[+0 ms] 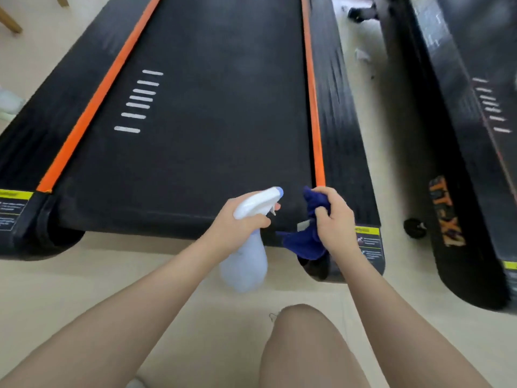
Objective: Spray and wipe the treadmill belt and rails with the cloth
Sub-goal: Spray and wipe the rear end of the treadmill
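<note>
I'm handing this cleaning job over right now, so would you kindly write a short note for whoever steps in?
Left hand: grips the spray bottle, nozzle aimed over the belt, finger at the trigger.
Right hand: holds the bunched blue cloth at the near end of the right rail.
Done: nothing plainly; no wet patch or wipe marks are visible on the belt.
Left: spray the belt, wipe it, then wipe the right rail and the left rail.
</note>
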A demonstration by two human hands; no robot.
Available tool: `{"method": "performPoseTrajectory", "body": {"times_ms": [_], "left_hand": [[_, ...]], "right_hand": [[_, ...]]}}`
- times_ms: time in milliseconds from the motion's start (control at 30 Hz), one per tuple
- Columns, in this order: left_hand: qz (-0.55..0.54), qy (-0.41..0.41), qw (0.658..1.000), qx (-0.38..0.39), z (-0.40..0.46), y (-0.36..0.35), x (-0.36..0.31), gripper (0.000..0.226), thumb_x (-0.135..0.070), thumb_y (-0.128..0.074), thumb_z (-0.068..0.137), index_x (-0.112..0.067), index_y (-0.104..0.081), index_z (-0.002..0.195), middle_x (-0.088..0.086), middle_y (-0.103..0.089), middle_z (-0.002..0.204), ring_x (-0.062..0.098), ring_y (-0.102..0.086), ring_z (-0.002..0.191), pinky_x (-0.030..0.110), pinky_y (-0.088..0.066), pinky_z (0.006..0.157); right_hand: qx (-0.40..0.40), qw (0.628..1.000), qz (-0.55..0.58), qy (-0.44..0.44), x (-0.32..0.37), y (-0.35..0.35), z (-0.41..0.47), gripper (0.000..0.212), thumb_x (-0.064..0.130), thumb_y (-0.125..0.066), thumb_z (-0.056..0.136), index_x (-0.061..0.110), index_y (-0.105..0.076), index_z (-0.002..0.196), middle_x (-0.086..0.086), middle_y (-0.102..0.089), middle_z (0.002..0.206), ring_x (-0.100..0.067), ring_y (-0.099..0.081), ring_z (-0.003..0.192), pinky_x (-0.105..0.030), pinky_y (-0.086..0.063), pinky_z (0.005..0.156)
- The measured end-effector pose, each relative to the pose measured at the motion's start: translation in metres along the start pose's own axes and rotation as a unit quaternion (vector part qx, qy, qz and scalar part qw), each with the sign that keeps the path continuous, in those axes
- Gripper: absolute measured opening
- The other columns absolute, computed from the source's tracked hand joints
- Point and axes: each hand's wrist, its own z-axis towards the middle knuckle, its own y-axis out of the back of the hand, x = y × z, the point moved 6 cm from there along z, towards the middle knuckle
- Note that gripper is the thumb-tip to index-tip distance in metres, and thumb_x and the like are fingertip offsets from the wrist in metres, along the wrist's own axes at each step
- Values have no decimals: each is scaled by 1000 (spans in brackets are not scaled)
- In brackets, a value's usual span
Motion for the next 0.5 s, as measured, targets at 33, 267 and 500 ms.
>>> {"method": "performPoseTrajectory", "body": {"times_ms": [33,267,500], "left_hand": [[7,9,1000,9,12,-16,-6,49,-13,-53,69,-26,-67,114,-5,-70,103,-1,-59,91,13,-46,72],[123,77,984,103,83,-114,-5,44,-2,-56,77,-25,-70,112,-27,-60,65,-9,-53,56,4,-36,53],[182,140,973,-32,116,-135,1,12,-21,-61,70,-10,-64,67,1,-53,58,20,-48,56,29,-42,60]], "right_hand": [[-22,999,16,-35,-12,19,1,42,-6,-39,82,20,-59,107,3,-61,98,-9,-55,84,-15,-44,77],[-54,994,17,-92,-70,97,14,35,4,-37,78,25,-58,97,7,-61,75,-11,-57,76,-19,-41,65],[-71,993,42,-85,-91,122,36,40,-1,-35,83,24,-60,100,2,-62,73,-21,-59,71,-30,-50,61]]}}
